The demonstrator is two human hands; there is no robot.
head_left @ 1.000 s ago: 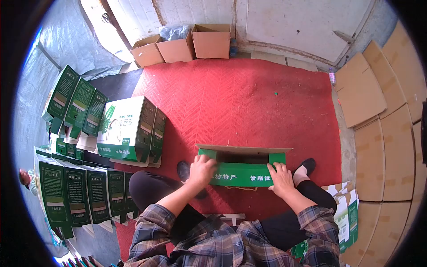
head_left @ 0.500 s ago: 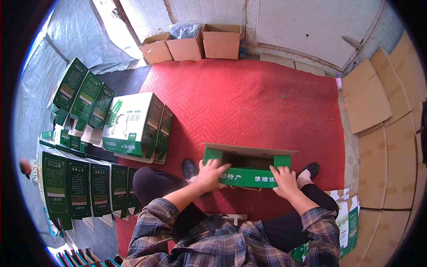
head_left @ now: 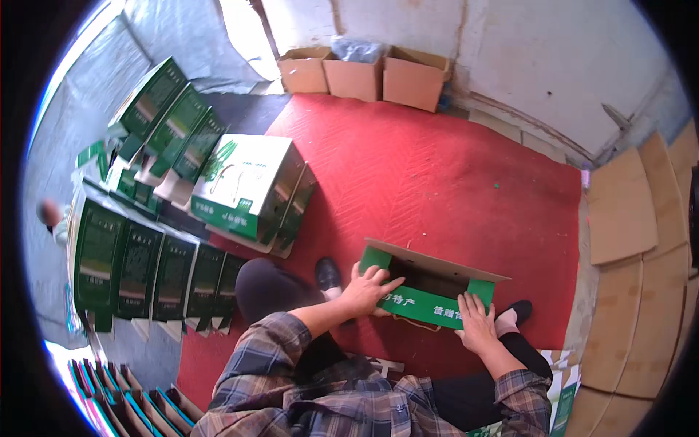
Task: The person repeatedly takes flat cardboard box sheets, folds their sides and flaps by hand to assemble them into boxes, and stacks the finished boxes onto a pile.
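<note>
Carpet (head_left: 437,175) red; cartons (head_left: 352,80) along pale wall (head_left: 524,58); left hand (head_left: 368,290), right hand (head_left: 475,322) grasping green box (head_left: 424,305).

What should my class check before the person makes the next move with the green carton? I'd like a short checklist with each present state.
1. Left hand on the green carton: ok, at its left end.
2. Right hand on the carton: ok, at its right end.
3. Far flap folded shut: not ok, it stands open.
4. Interior empty: cannot tell, it is in shadow.
5. Firm grip with both hands: cannot tell, their undersides are hidden.
6. Right shoe clear of the carton: cannot tell, they look close.
</note>
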